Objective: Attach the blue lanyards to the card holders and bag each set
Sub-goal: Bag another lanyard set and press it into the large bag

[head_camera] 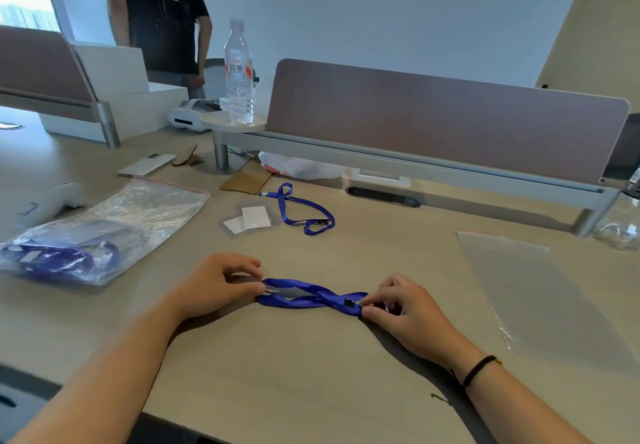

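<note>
Your left hand rests on the desk with its fingers curled nearly closed, thumb and fingertips pinching the left end of a folded blue lanyard. Your right hand pinches the lanyard's right end in the same way, fingers drawn in tight around the spot where a small dark clip sits; whether they hold the clip itself or only the strap beside it you cannot tell from here. The lanyard lies stretched between your two hands, its two strands crossing once near the middle, and a pale, flat piece shows inside the left loop, too blurred to name. Farther off, near the middle of the desk, a second blue lanyard lies loose in an open loop, and just to its left lie clear card holders with white cards in them. To the far left a zip bag with a red seal strip lies flat, holding blue lanyard and a holder at its near end. To your right an empty clear bag lies flat, well apart from your hands. Beyond, a water bottle stands upright on a small round shelf by the divider panel, and another person stands at the far left.
</note>
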Tool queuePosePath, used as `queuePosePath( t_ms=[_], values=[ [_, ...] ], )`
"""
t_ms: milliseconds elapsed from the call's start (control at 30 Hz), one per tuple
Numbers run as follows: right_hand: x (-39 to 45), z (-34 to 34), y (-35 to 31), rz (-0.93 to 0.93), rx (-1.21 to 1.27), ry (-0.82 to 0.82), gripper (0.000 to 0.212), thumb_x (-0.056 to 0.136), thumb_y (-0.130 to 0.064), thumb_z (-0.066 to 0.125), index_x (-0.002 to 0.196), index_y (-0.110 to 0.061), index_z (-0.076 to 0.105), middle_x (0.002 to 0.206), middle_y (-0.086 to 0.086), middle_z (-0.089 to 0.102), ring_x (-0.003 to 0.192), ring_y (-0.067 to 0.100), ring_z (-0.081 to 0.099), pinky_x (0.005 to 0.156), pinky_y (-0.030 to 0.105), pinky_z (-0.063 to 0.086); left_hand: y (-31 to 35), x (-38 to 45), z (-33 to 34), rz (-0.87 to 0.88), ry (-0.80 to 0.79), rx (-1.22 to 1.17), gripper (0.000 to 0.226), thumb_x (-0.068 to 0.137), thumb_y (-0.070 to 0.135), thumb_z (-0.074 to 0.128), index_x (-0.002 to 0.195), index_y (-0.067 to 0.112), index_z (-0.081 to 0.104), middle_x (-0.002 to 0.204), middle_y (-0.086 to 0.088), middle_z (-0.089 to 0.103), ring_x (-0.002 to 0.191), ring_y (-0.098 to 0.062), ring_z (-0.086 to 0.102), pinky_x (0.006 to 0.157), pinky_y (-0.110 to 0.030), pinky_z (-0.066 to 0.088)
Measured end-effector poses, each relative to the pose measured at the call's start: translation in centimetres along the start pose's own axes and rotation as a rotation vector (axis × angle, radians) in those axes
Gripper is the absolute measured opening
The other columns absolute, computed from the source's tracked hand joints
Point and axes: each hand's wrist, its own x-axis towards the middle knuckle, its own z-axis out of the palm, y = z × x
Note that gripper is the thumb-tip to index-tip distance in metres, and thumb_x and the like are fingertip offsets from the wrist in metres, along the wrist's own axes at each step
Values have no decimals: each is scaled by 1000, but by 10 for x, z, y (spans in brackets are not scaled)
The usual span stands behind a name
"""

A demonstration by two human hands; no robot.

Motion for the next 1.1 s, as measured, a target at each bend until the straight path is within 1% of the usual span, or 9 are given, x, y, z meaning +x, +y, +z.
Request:
queuePosePath(
  t_ms=[167,267,367,467,567,633,733,833,1100],
  values=[
    [21,0,-16,0,33,217,8,93,-32,66,97,-34,73,90,-13,63,80,-1,55,66,14,44,0,2,0,-69,325,-60,6,94,31,67,98,35,70,95,13,72,89,-3,66,82,-23,51],
    [56,10,-44,-32,-86,185,15,96,-35,62,100,-28,74,86,-15,63,77,2,55,66,16,43,-7,7,-1,-146,454,-29,10,96,28,65,104,32,69,100,10,71,90,-4,62,73,-16,45],
    [108,36,-81,-77,-184,23,24,97,-41,59,115,-28,70,100,-13,64,86,2,57,74,17,46,-15,11,-2,-232,513,-9,19,98,29,58,114,34,67,112,8,69,100,-7,59,80,-24,44],
    [161,74,-110,-96,-266,-174,41,96,-43,59,136,-35,54,130,-7,58,114,13,56,90,30,51,-21,17,-4,-305,507,45,34,101,25,48,132,33,59,128,3,65,110,-14,59,89,-32,49],
    [198,104,-121,-75,-374,-222,50,97,-47,54,145,-35,45,142,0,53,124,22,52,98,41,51,-27,25,-4,-345,483,166,45,100,25,45,144,31,50,139,1,61,126,-20,55,104,-38,47],
    [212,116,-120,-44,-446,-214,48,98,-52,49,143,-33,48,140,3,54,124,25,52,97,42,52,-30,28,-6,-361,470,232,48,99,26,42,147,32,46,142,3,59,129,-20,53,108,-37,42],
    [221,131,-116,-15,-461,-137,46,96,-60,47,123,-27,65,117,2,65,105,21,59,85,38,56,-29,30,-6,-348,401,356,45,102,28,37,146,37,41,147,6,52,134,-18,47,112,-38,35],
    [224,141,-112,10,-398,-6,43,90,-62,56,106,-24,68,100,-1,66,90,16,60,78,36,57,-26,31,-3,-341,262,491,47,107,36,25,153,39,30,164,10,28,152,-18,21,123,-45,16],
    [231,137,-111,63,-275,13,28,86,-44,74,100,-21,68,108,1,62,96,16,59,86,36,55,-25,33,-2,-360,162,525,50,106,47,17,156,41,22,167,11,15,156,-21,8,124,-51,6]
  ],
)
